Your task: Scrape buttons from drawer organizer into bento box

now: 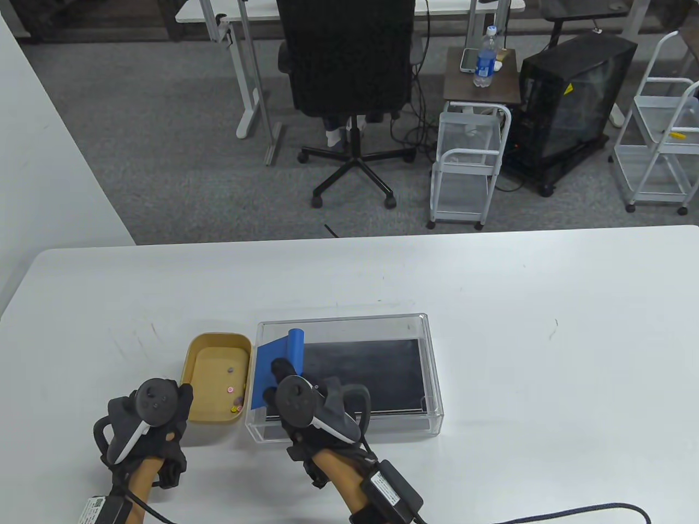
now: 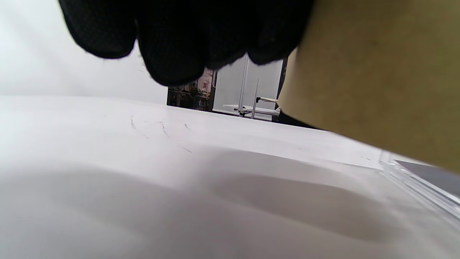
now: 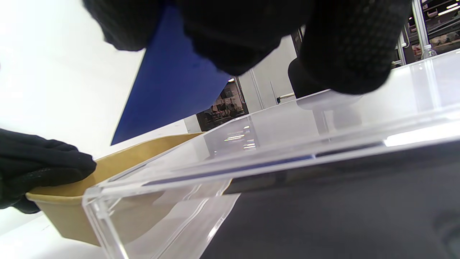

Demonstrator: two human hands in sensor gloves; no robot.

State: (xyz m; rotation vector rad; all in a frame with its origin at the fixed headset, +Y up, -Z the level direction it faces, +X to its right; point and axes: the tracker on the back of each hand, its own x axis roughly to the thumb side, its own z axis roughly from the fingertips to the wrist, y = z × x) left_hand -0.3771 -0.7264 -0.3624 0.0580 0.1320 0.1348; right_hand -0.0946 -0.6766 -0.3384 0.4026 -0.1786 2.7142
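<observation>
A clear acrylic drawer organizer with a black floor lies mid-table; it also shows in the right wrist view. A tan bento box stands against its left end and holds a few small buttons. My right hand grips a blue scraper at the organizer's left end, blade tilted over the wall toward the bento box. The scraper also shows in the right wrist view. My left hand holds the bento box's near left corner. The organizer's floor shows no buttons.
The white table stretches to the right and back of the organizer. An office chair, a wire cart and a computer case stand on the floor beyond the table's far edge.
</observation>
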